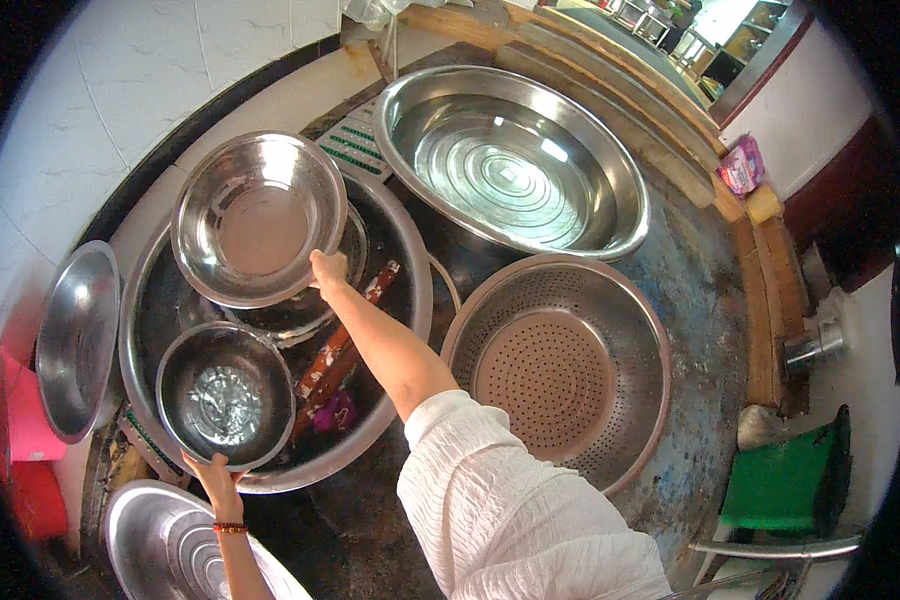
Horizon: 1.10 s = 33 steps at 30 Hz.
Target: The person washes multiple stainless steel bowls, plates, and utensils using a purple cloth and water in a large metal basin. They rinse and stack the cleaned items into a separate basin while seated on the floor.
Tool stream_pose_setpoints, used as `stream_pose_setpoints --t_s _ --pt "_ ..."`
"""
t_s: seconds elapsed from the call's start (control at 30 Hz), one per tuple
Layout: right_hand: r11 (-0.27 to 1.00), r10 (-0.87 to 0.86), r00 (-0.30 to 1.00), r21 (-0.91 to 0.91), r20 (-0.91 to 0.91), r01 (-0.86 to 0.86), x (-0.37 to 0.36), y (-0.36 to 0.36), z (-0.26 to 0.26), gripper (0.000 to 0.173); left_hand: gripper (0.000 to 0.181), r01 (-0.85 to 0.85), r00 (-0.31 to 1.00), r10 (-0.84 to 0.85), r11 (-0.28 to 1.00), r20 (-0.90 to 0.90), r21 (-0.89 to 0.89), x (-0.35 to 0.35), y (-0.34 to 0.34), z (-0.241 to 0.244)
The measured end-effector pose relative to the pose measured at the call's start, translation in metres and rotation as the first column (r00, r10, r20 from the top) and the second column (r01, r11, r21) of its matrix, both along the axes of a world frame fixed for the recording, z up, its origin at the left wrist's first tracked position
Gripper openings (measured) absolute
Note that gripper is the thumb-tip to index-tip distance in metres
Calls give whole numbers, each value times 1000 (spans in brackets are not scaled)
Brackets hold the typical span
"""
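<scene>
My right hand (330, 271) grips the near rim of a shiny steel basin (262, 225), raised above a very large metal basin (403, 322). At the lower left, my left hand (217, 476), with a beaded bracelet at the wrist, holds the rim of a smaller, deeper steel bowl (229, 405). Beneath the raised basin, another metal bowl (356, 247) shows only partly. A reddish-brown stick with white patches (337, 356) slants across the large basin, beside a purple item (334, 411) that I cannot make out.
A wide steel basin with water (506, 172) stands at the back, and a perforated steel colander (555, 375) to the right. Another basin (82, 341) leans near the tiled wall (135, 67). At bottom left lies one more basin (165, 536). A green container (780, 480) sits far right.
</scene>
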State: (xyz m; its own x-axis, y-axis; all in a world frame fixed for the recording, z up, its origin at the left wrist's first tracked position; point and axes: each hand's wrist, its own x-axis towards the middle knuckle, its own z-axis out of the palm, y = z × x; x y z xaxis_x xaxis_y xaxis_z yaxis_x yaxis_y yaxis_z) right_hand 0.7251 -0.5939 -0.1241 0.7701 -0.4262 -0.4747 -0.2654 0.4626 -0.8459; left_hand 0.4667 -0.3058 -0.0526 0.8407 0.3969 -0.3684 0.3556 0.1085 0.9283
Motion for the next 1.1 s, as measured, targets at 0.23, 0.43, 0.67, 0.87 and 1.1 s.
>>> stream_pose_setpoints --t_s 0.23,0.43,0.67,0.87,1.1 --pt "795 -232 958 -535 165 285 -14 -32 29 23 71 20 1000 -21 999 8 36 -6 5 -7" --pt "528 -179 895 -727 409 438 -18 -67 56 39 73 -138 972 123 988 201 64 -8 -4 -19" --pt "185 55 793 -787 606 588 -28 -90 70 57 79 -264 880 -37 790 473 553 -3 -11 4" --pt "216 308 891 -937 333 275 -34 -56 75 67 79 -367 832 -152 569 533 736 -1 3 25" --pt "306 159 983 -951 97 44 -34 -55 78 48 80 -395 817 -152 554 556 733 -6 18 30"
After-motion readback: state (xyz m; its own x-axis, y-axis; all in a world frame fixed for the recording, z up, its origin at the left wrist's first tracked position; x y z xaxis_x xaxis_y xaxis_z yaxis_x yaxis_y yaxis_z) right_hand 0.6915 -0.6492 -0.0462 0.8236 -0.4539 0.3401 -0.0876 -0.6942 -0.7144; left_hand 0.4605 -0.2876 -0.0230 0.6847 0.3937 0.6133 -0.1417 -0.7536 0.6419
